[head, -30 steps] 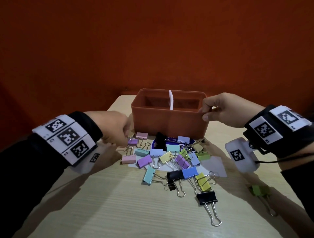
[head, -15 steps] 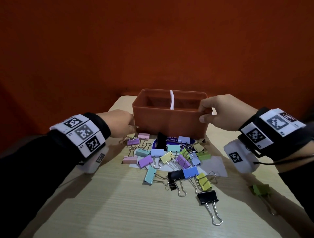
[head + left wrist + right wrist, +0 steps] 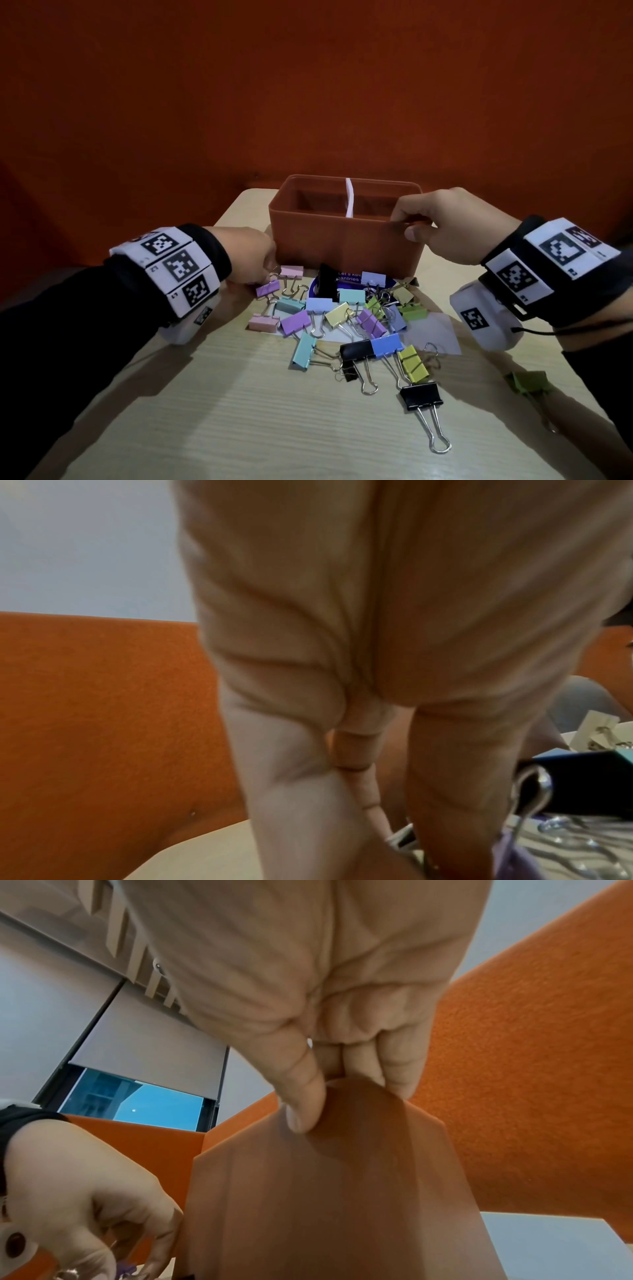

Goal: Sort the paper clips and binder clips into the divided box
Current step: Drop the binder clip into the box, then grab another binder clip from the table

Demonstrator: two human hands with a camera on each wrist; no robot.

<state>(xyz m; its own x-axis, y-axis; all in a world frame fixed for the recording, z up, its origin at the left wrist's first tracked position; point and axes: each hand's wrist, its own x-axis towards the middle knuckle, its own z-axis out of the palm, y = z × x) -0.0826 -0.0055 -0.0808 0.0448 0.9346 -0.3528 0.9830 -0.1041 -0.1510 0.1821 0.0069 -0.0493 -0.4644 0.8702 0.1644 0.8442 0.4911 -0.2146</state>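
Left hand (image 3: 251,255) is low at the left edge of the clips (image 3: 346,318), fingers curled down among the wire handles beside the purple clip (image 3: 268,288). The left wrist view shows fingertips closing on something thin and silvery, but I cannot tell whether anything is actually gripped. I can't make out a paper clip for certain; the pile reads as binder clips spread on the bench (image 3: 239,411), just in front of the box (image 3: 342,240).

The box sits at the far bench edge, white divider (image 3: 350,198) upright, both halves apparently without contents as far as I can see in. Right hand (image 3: 445,226) pinches the box's near right rim, thumb outside, fingers over the edge.

Step in hand, as I judge it: first pick. To do it well, I'd take one clip by its body, lift clear so tangled handles drop away, and keep the box steadied.

Versus half a second ago: left hand has dropped from the box's left corner down into the clips; right hand has shifted slightly along the rim.
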